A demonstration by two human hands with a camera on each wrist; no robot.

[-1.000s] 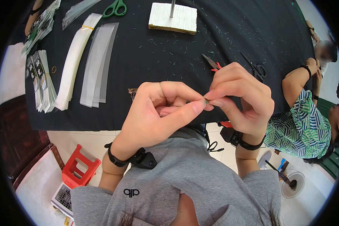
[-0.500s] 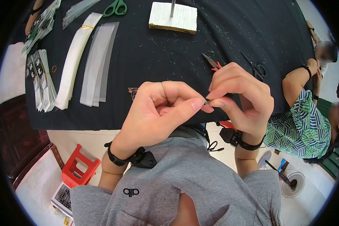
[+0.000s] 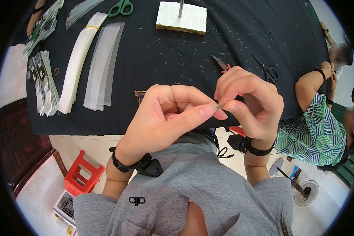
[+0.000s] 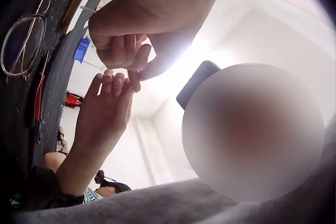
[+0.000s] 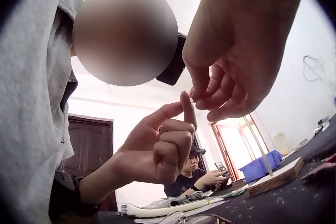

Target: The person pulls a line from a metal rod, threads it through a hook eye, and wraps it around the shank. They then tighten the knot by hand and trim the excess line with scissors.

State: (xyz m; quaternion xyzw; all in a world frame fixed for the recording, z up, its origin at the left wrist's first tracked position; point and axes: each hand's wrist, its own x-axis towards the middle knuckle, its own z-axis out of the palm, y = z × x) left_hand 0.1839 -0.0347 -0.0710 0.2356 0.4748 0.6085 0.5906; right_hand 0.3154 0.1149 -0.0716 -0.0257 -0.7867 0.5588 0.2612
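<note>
Thin grey-green sliver (image 3: pixel 219 105), too small to make out detail. It is sitting between the two hands, above the near edge of the black table (image 3: pixel 157 59). Left hand (image 3: pixel 171 118) is pinching one end with thumb and forefinger, other fingers curling in. Right hand (image 3: pixel 251 104) is pinching the other end, fingertips together. Red-handled pliers (image 3: pixel 221 64) are lying just beyond.

pinched sliver (image 3: pixel 218 106): too small to identify | upright rod (image 3: pixel 181 8): top cut off by edge
</note>
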